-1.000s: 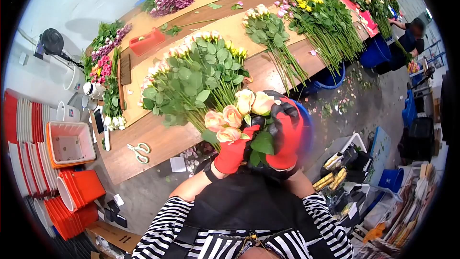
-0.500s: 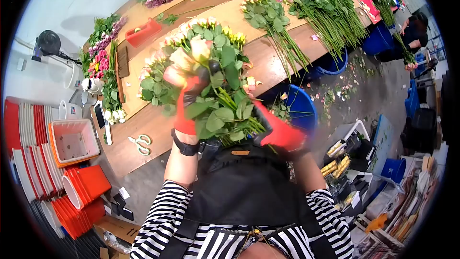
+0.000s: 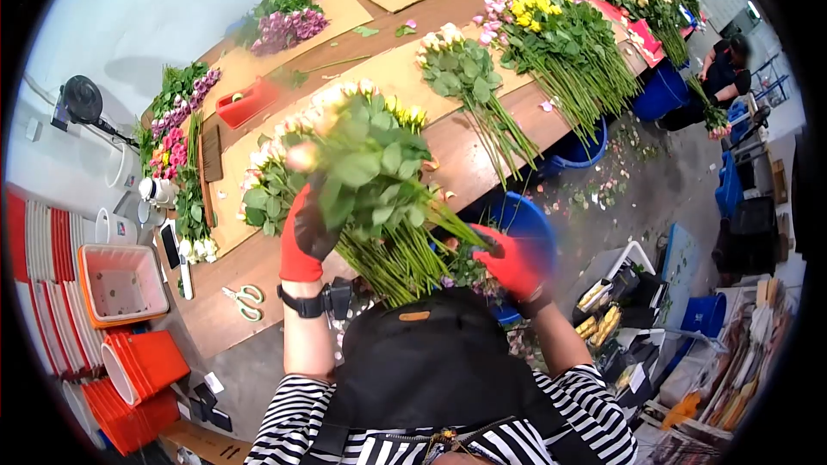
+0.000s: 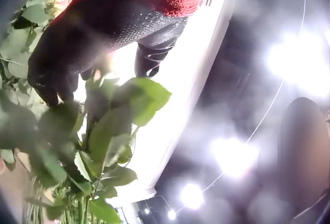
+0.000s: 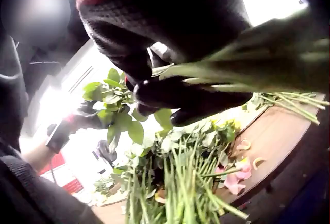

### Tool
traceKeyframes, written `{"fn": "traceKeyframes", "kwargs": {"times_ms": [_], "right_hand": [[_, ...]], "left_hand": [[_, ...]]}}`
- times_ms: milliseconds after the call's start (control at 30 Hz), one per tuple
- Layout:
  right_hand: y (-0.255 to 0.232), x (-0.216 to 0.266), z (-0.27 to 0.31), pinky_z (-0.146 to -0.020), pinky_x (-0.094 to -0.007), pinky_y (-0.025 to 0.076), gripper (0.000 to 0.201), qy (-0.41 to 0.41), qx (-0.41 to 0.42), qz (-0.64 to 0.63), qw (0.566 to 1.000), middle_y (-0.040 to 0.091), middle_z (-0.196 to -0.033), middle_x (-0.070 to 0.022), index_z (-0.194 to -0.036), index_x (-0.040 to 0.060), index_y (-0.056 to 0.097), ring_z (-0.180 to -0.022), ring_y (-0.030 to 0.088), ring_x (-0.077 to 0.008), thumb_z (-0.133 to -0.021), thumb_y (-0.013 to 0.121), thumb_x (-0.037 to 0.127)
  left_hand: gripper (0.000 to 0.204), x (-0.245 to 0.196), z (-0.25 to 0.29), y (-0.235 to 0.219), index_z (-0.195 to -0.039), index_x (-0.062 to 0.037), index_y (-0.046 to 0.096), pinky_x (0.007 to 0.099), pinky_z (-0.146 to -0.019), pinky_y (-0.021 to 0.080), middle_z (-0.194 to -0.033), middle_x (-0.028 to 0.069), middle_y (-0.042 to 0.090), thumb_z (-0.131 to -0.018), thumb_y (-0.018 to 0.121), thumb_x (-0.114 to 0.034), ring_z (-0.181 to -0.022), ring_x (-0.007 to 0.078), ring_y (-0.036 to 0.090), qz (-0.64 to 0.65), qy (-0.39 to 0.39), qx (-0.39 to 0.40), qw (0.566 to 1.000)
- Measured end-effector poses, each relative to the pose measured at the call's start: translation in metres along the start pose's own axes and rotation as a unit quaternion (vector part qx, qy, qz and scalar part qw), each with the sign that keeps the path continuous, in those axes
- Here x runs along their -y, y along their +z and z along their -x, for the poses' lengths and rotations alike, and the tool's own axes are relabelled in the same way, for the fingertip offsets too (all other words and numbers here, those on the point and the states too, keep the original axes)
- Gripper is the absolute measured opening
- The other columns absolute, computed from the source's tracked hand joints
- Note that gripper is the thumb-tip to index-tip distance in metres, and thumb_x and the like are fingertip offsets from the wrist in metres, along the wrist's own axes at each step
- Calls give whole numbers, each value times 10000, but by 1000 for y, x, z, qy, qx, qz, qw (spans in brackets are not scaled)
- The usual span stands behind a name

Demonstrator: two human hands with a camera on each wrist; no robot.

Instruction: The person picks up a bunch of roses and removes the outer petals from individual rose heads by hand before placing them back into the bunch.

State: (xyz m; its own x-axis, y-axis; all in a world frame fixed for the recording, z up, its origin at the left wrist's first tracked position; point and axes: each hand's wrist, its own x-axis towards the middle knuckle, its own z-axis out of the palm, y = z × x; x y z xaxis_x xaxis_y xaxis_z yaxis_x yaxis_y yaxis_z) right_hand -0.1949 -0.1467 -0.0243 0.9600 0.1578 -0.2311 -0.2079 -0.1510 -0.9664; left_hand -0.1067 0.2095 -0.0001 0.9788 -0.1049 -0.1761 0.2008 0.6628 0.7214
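A small bunch of pale peach roses (image 3: 357, 164) is held across the front of the body, its heads up to the left and blurred. My left hand (image 3: 306, 241), in a red glove with black palm, grips it near the heads; in the left wrist view its curled black fingers overlap the upper leaves (image 4: 111, 131). My right hand (image 3: 515, 265), gloved alike, holds the stem ends, and the right wrist view has its fingers wrapped round the stems (image 5: 268, 66). Beneath the bunch, a large pile of roses (image 3: 392, 263) lies on the table, stems overhanging the near edge.
More rose bunches (image 3: 469, 77) and yellow flowers (image 3: 538, 9) lie along the wooden table (image 3: 220, 310). Scissors (image 3: 245, 301) and a red tray (image 3: 245, 103) rest left. A blue bucket (image 3: 538, 224) stands below the edge. Orange bins (image 3: 146, 357) are stacked at left. Another person (image 3: 728, 69) works far right.
The roses, first gripped by both hands close to the body, have been turned heads to the left. My left hand has moved left and up; the right has drawn along to the stem ends.
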Motion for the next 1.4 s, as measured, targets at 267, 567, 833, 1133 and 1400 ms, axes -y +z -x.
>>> {"fn": "traceKeyframes", "kwargs": {"times_ms": [267,567,833,1133,1400], "right_hand": [[-84,-30,-155,-768,-383,511,589,-100,-221,262,934,697,-962,-138,-1342,99,566,-851,654,-244,-791,738,215],[9,-4,-194,-787,-430,496,332,-268,-187,261,908,675,-990,-153,-1083,52,655,-909,636,-346,-808,708,230],[119,-62,-148,-873,-440,420,439,-203,-115,494,837,608,-1017,-120,-1120,103,585,-969,579,-314,-777,718,341],[106,-33,-126,-849,-429,440,338,-246,-207,347,881,617,-1055,-120,-1104,97,595,-966,576,-352,-781,681,143],[83,-10,-48,-777,-430,469,370,-271,-174,247,914,651,-1020,-139,-1140,61,626,-874,588,-354,-774,678,89]], "left_hand": [[516,19,32,-26,-1432,-59,437,400,-1070,401,-1408,127,508,-996,505,-326,-1216,248,524,63,-68,15,996],[414,26,65,-36,-1383,-50,464,300,-942,499,-1351,127,559,-971,493,-77,-1129,196,587,104,-35,-137,985],[305,58,81,-49,-1266,-83,590,291,-874,520,-1185,49,660,-971,526,-128,-944,145,628,-127,28,-108,986],[293,59,49,4,-1197,-34,637,279,-856,489,-1080,34,681,-932,599,-154,-963,132,623,-56,-22,-142,988],[390,27,8,13,-1271,-8,574,342,-855,499,-1148,152,624,-881,579,-11,-998,272,614,-223,224,-103,943]]}}
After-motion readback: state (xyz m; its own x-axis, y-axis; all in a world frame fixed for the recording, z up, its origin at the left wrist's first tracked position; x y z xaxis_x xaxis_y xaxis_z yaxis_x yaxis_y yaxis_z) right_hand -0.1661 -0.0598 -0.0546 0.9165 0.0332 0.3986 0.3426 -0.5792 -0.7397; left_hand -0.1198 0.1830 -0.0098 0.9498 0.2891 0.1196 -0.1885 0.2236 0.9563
